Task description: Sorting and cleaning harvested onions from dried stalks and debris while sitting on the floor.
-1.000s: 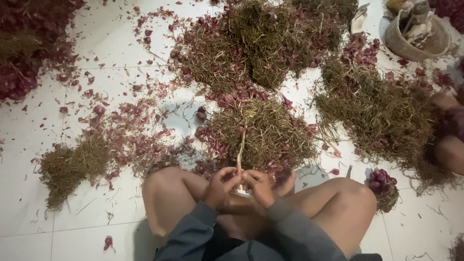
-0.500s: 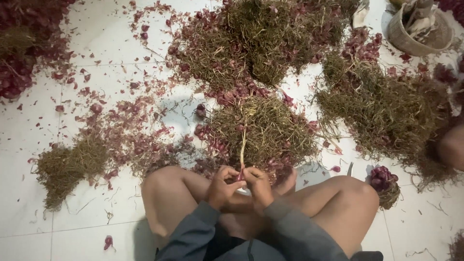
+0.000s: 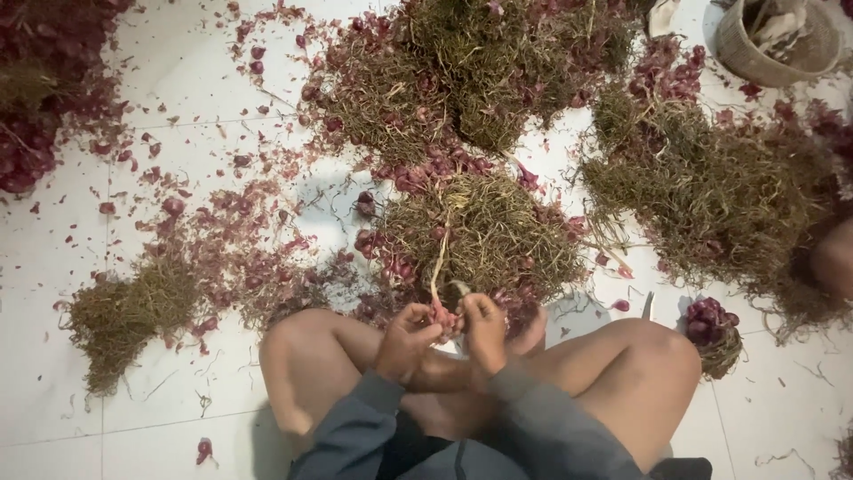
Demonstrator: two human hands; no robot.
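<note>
You grip one shallot over your lap.
Your left hand (image 3: 404,342) and right hand (image 3: 484,327) pinch the shallot (image 3: 442,316) between closed fingertips, its dry stalk (image 3: 436,267) rising above them, probably steadied for trimming.

The person sits cross-legged, bare knees out at 9 and 3 o'clock. Both grey-sleeved forearms converge toward 12 o'clock. The left hand (image 3: 404,342) and right hand (image 3: 484,331) meet close together, knuckles up, fingers curled and pinched shut between the knees.
</note>
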